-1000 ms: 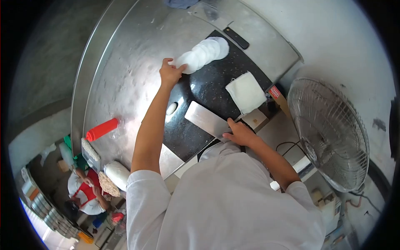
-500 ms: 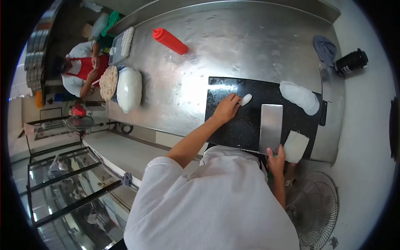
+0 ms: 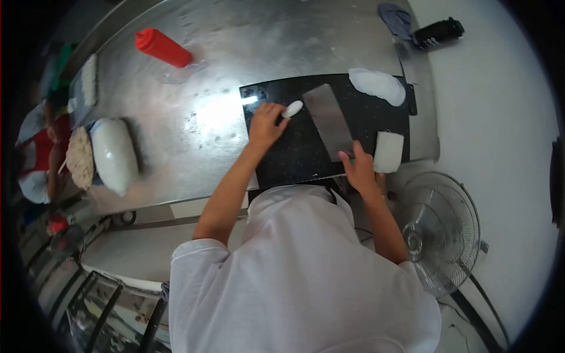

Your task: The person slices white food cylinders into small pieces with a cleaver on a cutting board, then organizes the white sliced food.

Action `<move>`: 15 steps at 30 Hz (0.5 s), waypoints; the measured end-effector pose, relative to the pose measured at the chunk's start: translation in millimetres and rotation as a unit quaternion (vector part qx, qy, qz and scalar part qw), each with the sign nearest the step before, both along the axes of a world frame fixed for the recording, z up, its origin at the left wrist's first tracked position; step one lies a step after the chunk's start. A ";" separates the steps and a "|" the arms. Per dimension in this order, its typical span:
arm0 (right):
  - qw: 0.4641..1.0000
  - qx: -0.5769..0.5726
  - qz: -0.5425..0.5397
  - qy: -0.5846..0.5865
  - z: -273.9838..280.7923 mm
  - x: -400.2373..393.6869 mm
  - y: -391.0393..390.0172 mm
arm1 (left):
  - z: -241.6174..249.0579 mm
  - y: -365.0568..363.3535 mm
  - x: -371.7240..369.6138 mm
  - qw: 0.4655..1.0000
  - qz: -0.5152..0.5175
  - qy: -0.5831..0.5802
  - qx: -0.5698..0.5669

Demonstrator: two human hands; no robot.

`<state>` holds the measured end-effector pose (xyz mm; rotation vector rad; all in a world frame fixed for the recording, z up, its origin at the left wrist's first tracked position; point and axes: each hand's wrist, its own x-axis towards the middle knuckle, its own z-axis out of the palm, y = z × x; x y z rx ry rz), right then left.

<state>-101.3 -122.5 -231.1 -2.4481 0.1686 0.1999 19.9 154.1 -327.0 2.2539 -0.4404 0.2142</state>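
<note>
On the black board (image 3: 288, 162) lies a small white oval lump of dough (image 3: 293, 109). My left hand (image 3: 268, 125) has its bent fingers closed at the near end of this lump, pinching it. A cleaver (image 3: 329, 122) with a broad rectangular metal blade is gripped in my right hand (image 3: 359, 169); a bit of green shows at its handle. The blade slants over the middle of the board, just right of the dough, apart from it. A row of overlapping white rounds (image 3: 377, 87) rests at the board's far right. Beside my right hand sits a folded white cloth (image 3: 388, 152).
A red squeeze bottle (image 3: 165, 48) lies on the steel table (image 3: 247, 41). Further left are a full white bag (image 3: 114, 156) and a lumpy beige mass (image 3: 80, 157), near a co-worker in a red apron. A black canister (image 3: 438, 33) and fan (image 3: 438, 232) are at the right.
The view has turned and shifted, so the table sits further left and higher. The cleaver has swung from upright to slanting left, nearer the dough. My left hand stays at the dough.
</note>
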 end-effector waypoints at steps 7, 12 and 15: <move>0.992 -0.093 0.073 0.050 25.0 24.5 24.8 | 7.1 21.9 11.1 0.992 -0.090 0.036 -0.081; 0.980 -0.141 0.113 0.084 32.6 32.7 32.4 | 9.8 23.5 26.5 0.984 -0.114 0.122 -0.055; 0.978 -0.151 0.113 0.088 -0.9 28.2 48.3 | 6.7 19.3 32.9 0.990 -0.123 0.044 -0.051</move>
